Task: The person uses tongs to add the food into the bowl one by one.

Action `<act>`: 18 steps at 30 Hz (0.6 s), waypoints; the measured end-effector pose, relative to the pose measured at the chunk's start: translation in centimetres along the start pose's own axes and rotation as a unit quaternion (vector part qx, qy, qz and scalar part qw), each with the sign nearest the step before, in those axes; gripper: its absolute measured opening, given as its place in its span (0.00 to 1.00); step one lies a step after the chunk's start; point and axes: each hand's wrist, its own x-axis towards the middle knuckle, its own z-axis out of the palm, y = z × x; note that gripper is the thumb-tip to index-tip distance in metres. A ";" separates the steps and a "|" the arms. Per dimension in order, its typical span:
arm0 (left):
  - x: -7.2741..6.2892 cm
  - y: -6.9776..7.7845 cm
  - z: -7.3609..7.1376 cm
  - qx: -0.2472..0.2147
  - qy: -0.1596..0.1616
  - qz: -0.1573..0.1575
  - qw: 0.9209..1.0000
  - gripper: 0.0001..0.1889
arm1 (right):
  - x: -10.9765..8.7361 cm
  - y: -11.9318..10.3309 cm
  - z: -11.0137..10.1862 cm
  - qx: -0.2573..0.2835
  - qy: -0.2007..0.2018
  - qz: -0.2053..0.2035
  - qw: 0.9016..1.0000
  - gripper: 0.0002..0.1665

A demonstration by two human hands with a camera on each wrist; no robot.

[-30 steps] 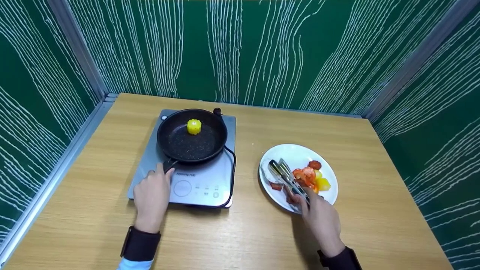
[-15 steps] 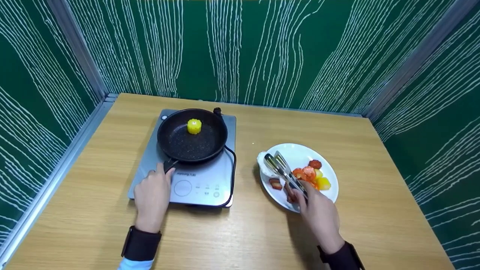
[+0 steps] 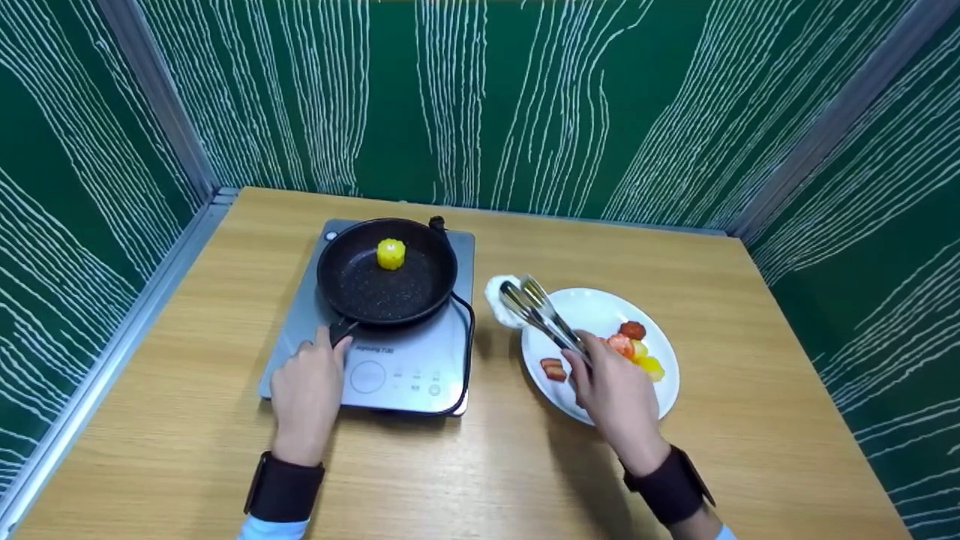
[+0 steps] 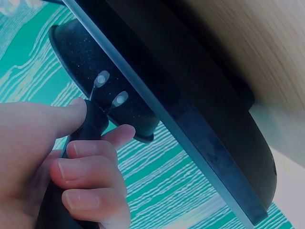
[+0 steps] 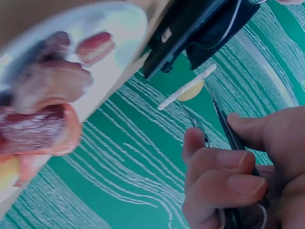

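Observation:
My left hand grips the black handle of a frying pan, its fingers curled round it in the left wrist view. A yellow piece of corn cob stands in the pan. My right hand holds metal tongs. Between their tips is a fried egg, white with a yellow yolk bulging from one face in the right wrist view. The egg hangs just left of a white plate, over the gap beside the cooker.
The pan sits on an induction cooker with a black cable along its right side. On the plate lie tomato slices, yellow pieces, a red-brown round piece and brown meat pieces. Green panels enclose the table.
The right hand has lifted the egg off the plate with the tongs and carried it left and away from me. The left hand, pan and corn stay as they were.

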 end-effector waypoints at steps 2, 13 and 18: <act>-0.1 0.0 0.1 0.003 0.009 0.003 1.000 0.21 | 0.6 -0.6 0.1 0.000 0.014 -0.018 1.000 0.21; -0.1 0.0 0.3 0.011 0.022 0.009 1.000 0.21 | 3.6 -4.8 1.7 0.025 0.043 -0.080 0.996 0.20; 0.0 0.0 0.2 0.007 0.014 0.006 1.000 0.21 | 4.8 -6.8 2.8 0.051 0.023 -0.088 0.994 0.20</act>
